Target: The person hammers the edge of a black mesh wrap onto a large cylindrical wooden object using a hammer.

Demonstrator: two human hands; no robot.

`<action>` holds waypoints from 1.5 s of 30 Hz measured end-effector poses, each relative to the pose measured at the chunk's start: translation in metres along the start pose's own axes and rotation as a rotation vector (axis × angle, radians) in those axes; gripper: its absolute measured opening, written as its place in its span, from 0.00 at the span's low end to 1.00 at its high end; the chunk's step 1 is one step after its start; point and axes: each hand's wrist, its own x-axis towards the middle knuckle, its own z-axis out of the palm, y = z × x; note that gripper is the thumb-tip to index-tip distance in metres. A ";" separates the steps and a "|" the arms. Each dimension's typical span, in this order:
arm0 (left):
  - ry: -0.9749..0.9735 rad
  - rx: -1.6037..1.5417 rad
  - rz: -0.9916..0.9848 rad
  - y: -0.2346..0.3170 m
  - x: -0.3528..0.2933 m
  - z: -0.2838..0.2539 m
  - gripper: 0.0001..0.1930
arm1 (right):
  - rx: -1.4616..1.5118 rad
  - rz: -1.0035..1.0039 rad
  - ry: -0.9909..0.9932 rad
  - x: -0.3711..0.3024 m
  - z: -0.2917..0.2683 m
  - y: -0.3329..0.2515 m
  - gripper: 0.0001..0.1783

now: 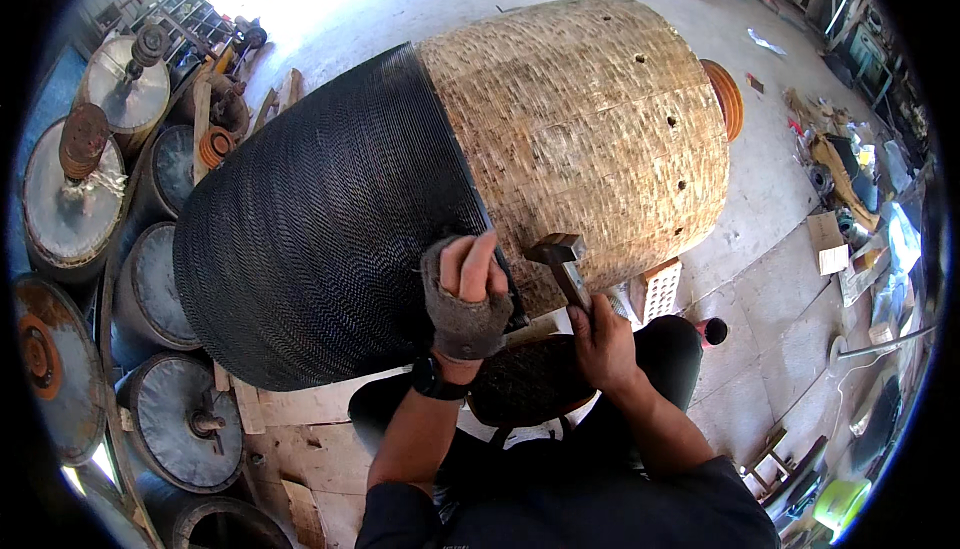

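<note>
A large drum lies on its side before me. Black ridged covering (310, 209) wraps its left part, and the right part is a rough, tan, wood-like surface (580, 109) with several small dark holes. My left hand (463, 289), in a grey fingerless glove, rests at the edge of the black covering. Its fingers are curled in, and whatever they may pinch is hidden. In my right hand (605, 347) the handle of a hammer (560, 254) is gripped. The hammer's metal head is raised beside the tan surface, just right of my left hand.
An orange grooved pulley (722, 101) sticks out of the drum's right end. Several metal-ended rollers (190, 424) stand along the left. A perforated brick (660, 289) and a red can (712, 332) are near my right knee. Cardboard (828, 242) and scrap litter the right side.
</note>
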 end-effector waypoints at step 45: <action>-0.350 0.085 -0.399 0.020 -0.006 0.008 0.39 | -0.171 -0.124 0.002 -0.005 -0.007 -0.028 0.11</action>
